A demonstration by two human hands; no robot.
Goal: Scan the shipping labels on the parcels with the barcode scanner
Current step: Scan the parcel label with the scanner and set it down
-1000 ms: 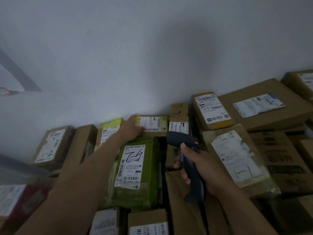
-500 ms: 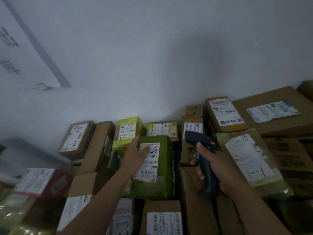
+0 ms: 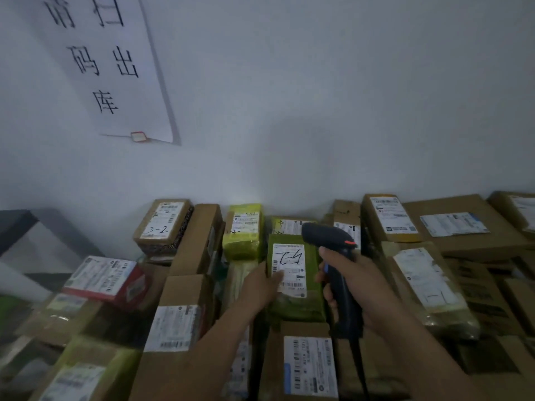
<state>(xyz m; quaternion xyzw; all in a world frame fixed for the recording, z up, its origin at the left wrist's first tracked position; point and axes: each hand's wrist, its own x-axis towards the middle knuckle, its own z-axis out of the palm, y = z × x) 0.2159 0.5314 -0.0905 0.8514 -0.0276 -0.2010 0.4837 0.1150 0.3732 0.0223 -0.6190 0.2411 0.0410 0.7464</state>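
Many parcels lie packed side by side against a white wall. My right hand (image 3: pixel 351 279) grips a dark barcode scanner (image 3: pixel 333 244) by its handle, its head over the top edge of a dark green parcel (image 3: pixel 311 302). That parcel carries a white shipping label (image 3: pixel 289 263) with handwritten marks. My left hand (image 3: pixel 262 285) rests on the parcel's left side, its thumb lying on the label. Behind the green parcel stands a yellow-green parcel (image 3: pixel 244 230) with its own label.
Brown cardboard boxes with labels fill the right side (image 3: pixel 451 224) and the front (image 3: pixel 309 369). A red box (image 3: pixel 110 280) and a box marked 3-2 (image 3: pixel 163 221) sit to the left. A paper sign (image 3: pixel 107 65) hangs on the wall.
My left hand drew back from the far parcels onto the green parcel's left edge. The view tilted up and left, showing the wall sign. The scanner stayed near the green parcel's top.
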